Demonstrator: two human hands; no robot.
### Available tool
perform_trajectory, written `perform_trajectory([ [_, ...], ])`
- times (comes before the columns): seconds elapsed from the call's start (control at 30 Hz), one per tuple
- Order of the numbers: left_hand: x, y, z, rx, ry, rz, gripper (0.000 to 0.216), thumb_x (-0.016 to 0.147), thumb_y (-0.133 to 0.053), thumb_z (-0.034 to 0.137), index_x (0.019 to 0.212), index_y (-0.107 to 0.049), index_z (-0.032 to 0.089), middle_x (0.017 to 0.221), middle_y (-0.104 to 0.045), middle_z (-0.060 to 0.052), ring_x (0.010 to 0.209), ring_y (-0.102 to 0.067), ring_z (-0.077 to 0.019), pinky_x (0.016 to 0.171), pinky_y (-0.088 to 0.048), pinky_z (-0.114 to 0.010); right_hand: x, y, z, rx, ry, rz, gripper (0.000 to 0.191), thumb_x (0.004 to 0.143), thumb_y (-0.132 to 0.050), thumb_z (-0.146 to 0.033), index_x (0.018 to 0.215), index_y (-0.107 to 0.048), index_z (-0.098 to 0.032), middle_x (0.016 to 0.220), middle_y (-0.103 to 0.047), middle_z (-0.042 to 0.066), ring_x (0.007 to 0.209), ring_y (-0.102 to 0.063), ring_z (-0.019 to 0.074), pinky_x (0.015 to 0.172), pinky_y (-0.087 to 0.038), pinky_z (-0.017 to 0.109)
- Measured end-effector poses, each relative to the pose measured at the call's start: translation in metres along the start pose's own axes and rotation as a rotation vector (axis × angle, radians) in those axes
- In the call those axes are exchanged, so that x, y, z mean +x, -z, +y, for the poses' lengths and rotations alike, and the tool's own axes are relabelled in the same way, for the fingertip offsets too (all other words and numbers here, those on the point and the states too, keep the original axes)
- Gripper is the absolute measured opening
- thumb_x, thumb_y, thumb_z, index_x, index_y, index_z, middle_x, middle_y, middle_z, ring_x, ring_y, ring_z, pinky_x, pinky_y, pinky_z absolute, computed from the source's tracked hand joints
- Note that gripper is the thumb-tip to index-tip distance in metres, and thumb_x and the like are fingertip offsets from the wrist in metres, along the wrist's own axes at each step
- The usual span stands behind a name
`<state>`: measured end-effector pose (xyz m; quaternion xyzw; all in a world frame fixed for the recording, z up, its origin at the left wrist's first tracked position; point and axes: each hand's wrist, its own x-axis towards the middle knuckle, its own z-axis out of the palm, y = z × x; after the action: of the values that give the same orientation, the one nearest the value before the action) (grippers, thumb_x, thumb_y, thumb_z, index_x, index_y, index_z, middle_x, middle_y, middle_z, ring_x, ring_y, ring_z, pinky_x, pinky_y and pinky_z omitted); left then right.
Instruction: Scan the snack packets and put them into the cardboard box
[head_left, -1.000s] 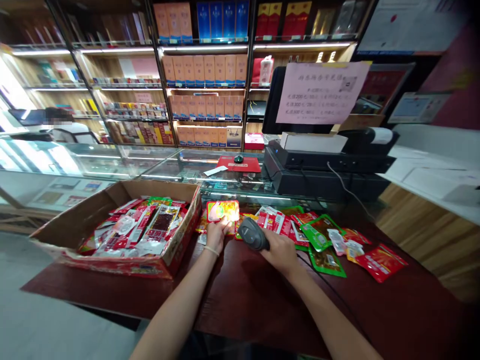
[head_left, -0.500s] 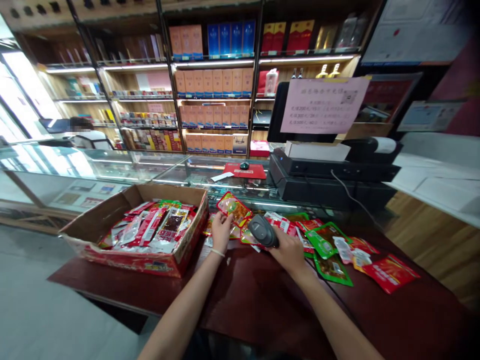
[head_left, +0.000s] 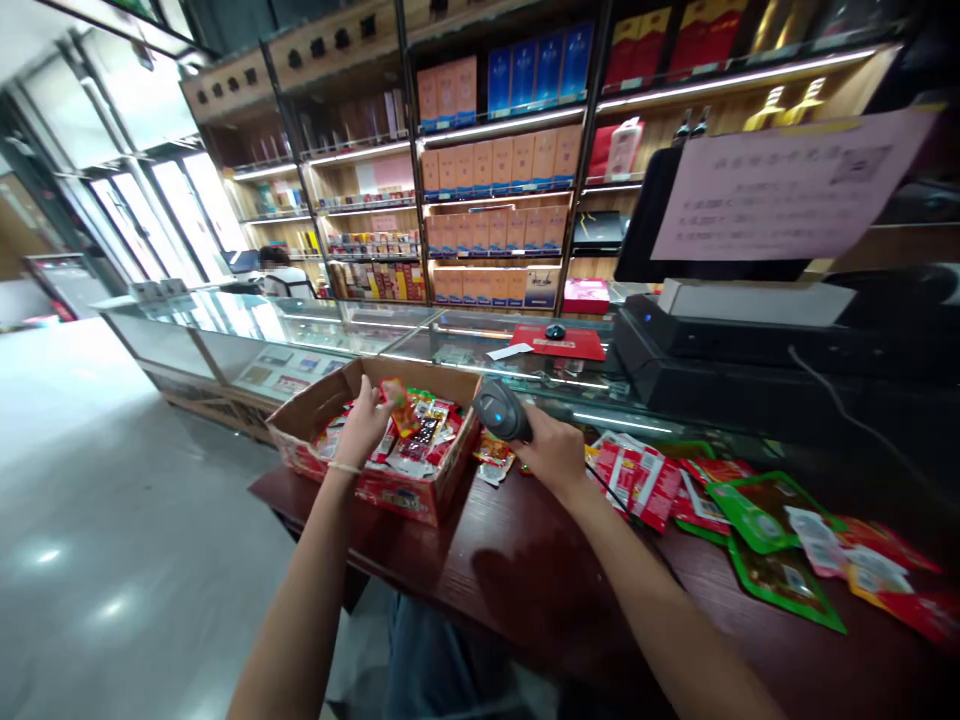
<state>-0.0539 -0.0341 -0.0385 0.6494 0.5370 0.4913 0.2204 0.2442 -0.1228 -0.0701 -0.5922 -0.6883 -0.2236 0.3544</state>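
My left hand [head_left: 363, 420] is over the open cardboard box [head_left: 315, 412] and pinches a small red and yellow snack packet [head_left: 397, 403] above the heap of packets inside. My right hand [head_left: 553, 452] is wrapped round a grey handheld barcode scanner [head_left: 501, 410], held just right of the box over the dark wooden table [head_left: 487, 560]. Several loose red and green snack packets [head_left: 757, 505] lie spread on the table to the right of my right arm.
A cash register with a screen and a pink paper notice [head_left: 780, 190] stands at the back right. A glass counter [head_left: 300, 325] runs behind the box, with stocked shelves [head_left: 495, 160] beyond. A person [head_left: 279, 272] sits far back left. Grey floor lies to the left.
My left hand carried the packet left from beside the scanner to over the box. The scanner rose slightly. My view swung left, so the table's packets now sit further right.
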Motion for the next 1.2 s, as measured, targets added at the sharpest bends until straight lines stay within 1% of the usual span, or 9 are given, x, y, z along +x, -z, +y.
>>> perform_trajectory([
  [0.07,-0.002,0.009,-0.014,0.095,-0.005,-0.026,0.070,0.082,-0.057,0.027,0.145,-0.032,0.012,0.135,-0.054,-0.017,0.125,-0.052,-0.0259,0.104,-0.039,-0.039,0.000,-0.008,-0.007,0.011,0.015,-0.005,0.043,0.079,-0.058,-0.040,0.116,-0.060,-0.018,0.096,-0.073,0.007,0.077,-0.065,0.0207,0.064,-0.035,0.027],
  [0.13,-0.008,0.008,-0.015,0.177,-0.066,-0.046,0.055,0.084,-0.053,0.029,0.137,-0.047,0.015,0.135,-0.055,-0.015,0.125,-0.051,-0.0260,0.106,-0.037,-0.040,-0.004,-0.012,-0.009,0.013,0.026,-0.022,0.043,0.079,-0.059,-0.042,0.115,-0.061,-0.018,0.097,-0.072,0.006,0.077,-0.065,0.0205,0.064,-0.036,0.028],
  [0.23,-0.020,-0.007,0.005,0.214,-0.167,-0.112,0.040,0.086,-0.050,0.032,0.123,-0.061,0.018,0.124,-0.063,-0.011,0.115,-0.058,-0.0255,0.101,-0.042,-0.040,-0.013,-0.008,-0.003,0.000,0.055,-0.072,0.042,0.080,-0.058,-0.043,0.113,-0.061,-0.018,0.096,-0.072,0.006,0.080,-0.065,0.0205,0.066,-0.036,0.028],
  [0.37,-0.036,-0.045,0.045,0.126,-0.266,-0.212,0.035,0.087,-0.050,0.033,0.116,-0.065,0.021,0.115,-0.068,-0.008,0.105,-0.062,-0.0239,0.095,-0.047,-0.037,-0.035,0.014,0.026,-0.060,0.026,-0.125,0.044,0.079,-0.059,-0.040,0.117,-0.060,-0.018,0.095,-0.071,0.006,0.082,-0.065,0.0203,0.068,-0.037,0.028],
  [0.57,-0.066,-0.136,0.099,-0.152,-0.317,-0.406,0.030,0.085,-0.055,0.029,0.111,-0.067,0.023,0.112,-0.069,-0.005,0.101,-0.064,-0.0227,0.095,-0.047,-0.035,-0.091,0.068,0.097,-0.231,-0.135,-0.108,0.042,0.077,-0.058,-0.032,0.117,-0.061,-0.018,0.098,-0.072,0.007,0.082,-0.065,0.0205,0.067,-0.038,0.027],
  [0.8,-0.118,-0.265,0.149,-0.572,-0.136,-0.700,0.028,0.068,-0.072,0.020,0.096,-0.072,0.024,0.106,-0.070,-0.006,0.109,-0.060,-0.0269,0.105,-0.038,-0.037,-0.167,0.137,0.177,-0.408,-0.373,-0.025,0.035,0.077,-0.057,-0.033,0.109,-0.064,-0.018,0.086,-0.073,0.006,0.075,-0.066,0.0218,0.063,-0.038,0.027],
  [1.0,-0.163,-0.359,0.183,-0.555,-0.276,-0.791,0.028,0.067,-0.074,0.020,0.095,-0.071,0.023,0.103,-0.069,-0.009,0.107,-0.060,-0.0281,0.105,-0.036,-0.037,-0.219,0.173,0.234,-0.526,-0.547,0.056,0.037,0.079,-0.057,-0.040,0.108,-0.064,-0.018,0.082,-0.072,0.007,0.070,-0.065,0.0219,0.059,-0.038,0.027],
  [1.1,-0.177,-0.400,0.195,-0.503,-0.354,-0.827,0.030,0.066,-0.075,0.021,0.095,-0.070,0.022,0.103,-0.068,-0.011,0.107,-0.059,-0.0292,0.104,-0.035,-0.038,-0.233,0.178,0.249,-0.563,-0.636,0.124,0.038,0.079,-0.056,-0.043,0.107,-0.064,-0.018,0.079,-0.072,0.007,0.065,-0.064,0.0215,0.057,-0.036,0.027],
  [1.2,-0.186,-0.432,0.200,-0.409,-0.316,-0.852,0.035,0.057,-0.081,0.022,0.089,-0.067,0.020,0.100,-0.066,-0.014,0.112,-0.055,-0.0332,0.105,-0.033,-0.040,-0.236,0.179,0.254,-0.583,-0.703,0.144,0.037,0.079,-0.056,-0.044,0.105,-0.064,-0.019,0.078,-0.072,0.008,0.062,-0.062,0.0215,0.055,-0.035,0.028],
])
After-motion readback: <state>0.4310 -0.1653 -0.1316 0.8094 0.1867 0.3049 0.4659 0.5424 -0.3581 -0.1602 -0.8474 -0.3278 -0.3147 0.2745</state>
